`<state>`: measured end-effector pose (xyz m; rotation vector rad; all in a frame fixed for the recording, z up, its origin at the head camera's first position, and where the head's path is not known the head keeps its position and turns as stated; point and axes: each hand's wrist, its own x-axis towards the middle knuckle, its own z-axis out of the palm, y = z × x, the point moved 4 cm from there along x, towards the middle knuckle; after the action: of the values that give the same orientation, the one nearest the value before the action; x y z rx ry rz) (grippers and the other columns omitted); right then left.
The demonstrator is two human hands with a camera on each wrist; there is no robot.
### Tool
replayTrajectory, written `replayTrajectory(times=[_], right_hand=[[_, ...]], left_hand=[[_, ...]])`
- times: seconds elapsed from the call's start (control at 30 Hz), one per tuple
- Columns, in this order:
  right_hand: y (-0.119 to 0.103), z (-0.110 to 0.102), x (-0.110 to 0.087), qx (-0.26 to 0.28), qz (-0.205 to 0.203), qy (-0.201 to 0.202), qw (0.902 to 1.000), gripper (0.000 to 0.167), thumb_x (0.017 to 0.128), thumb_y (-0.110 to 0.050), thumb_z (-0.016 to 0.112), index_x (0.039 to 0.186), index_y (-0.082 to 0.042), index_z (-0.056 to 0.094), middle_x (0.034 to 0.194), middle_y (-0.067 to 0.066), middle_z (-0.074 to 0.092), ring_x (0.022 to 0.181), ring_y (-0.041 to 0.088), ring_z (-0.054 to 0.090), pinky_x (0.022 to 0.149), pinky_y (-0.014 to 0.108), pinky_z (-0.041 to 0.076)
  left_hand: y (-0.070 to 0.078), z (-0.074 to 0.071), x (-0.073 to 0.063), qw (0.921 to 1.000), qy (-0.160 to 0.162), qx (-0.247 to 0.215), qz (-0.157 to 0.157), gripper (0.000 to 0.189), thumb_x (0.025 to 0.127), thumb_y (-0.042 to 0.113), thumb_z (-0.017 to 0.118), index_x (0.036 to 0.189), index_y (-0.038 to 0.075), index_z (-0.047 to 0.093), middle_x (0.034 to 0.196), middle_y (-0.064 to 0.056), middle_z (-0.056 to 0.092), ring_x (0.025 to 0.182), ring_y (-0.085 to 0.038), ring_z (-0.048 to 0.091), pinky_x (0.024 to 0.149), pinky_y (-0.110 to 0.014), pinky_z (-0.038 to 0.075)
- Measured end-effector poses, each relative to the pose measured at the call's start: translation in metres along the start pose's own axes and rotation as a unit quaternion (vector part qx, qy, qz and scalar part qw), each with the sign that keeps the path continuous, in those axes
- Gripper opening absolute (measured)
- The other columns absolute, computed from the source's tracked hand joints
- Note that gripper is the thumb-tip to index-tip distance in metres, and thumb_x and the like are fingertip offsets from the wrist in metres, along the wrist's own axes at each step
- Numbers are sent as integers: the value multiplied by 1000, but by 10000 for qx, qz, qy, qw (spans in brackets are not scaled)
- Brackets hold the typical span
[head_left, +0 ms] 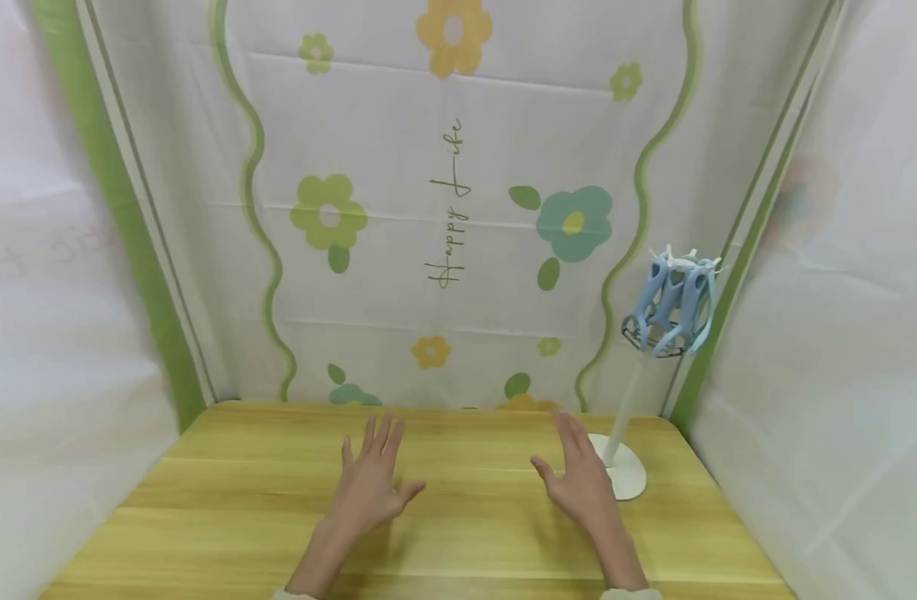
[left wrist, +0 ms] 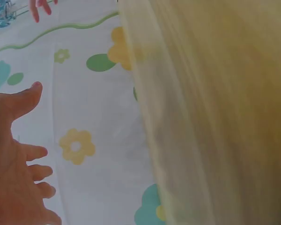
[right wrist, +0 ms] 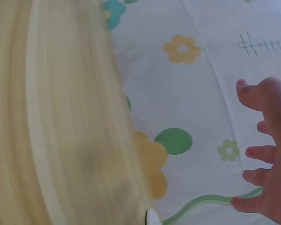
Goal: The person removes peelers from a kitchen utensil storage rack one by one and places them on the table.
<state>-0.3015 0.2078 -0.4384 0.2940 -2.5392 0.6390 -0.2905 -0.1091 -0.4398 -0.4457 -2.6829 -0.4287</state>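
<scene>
In the head view my left hand (head_left: 370,487) hovers over the wooden table (head_left: 458,533) with fingers spread and nothing held. My right hand (head_left: 581,483) is held over the table's right half, its fingers extended and holding nothing. Just beside the right hand stands a white stand with a round base (head_left: 629,479) and a slim pole. At its top is a blue lattice-like piece (head_left: 672,300) with white prongs above. Each wrist view shows its own hand, the left (left wrist: 16,159) and the right (right wrist: 274,154), with fingers apart and bare.
A white curtain (head_left: 398,275) with flowers and "Happy Life" lettering hangs behind the table's back edge. More white cloth encloses the left side (head_left: 61,333) and the right side (head_left: 826,400).
</scene>
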Motion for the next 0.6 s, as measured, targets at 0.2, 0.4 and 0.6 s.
replayTrajectory(times=[0.2, 0.4, 0.6], right_hand=[[-2, -24, 7, 294, 228, 71, 9993, 78, 94, -36, 69, 156, -10, 30, 154, 22, 39, 134, 49, 45, 96, 67, 46], [2, -52, 14, 731, 352, 699, 9942, 63, 94, -24, 70, 149, -7, 42, 140, 25, 53, 122, 48, 54, 93, 65, 48], [31, -93, 37, 1197, 1259, 1420, 9745, 27, 96, -14, 64, 119, 0, 65, 110, 20, 71, 101, 33, 67, 79, 21, 56]], left_hand=[[4, -6, 8, 9997, 14, -221, 82, 91, 87, 51, 71, 152, -1, 34, 161, -24, 28, 150, -46, 21, 106, -79, 24], [10, -3, 13, 9977, -228, -633, 109, 88, 87, 39, 76, 151, -3, 33, 158, -26, 31, 148, -47, 26, 110, -73, 28], [16, 1, 16, 9944, -403, -972, 129, 82, 91, 34, 73, 151, -3, 32, 158, -26, 33, 147, -44, 29, 112, -67, 31]])
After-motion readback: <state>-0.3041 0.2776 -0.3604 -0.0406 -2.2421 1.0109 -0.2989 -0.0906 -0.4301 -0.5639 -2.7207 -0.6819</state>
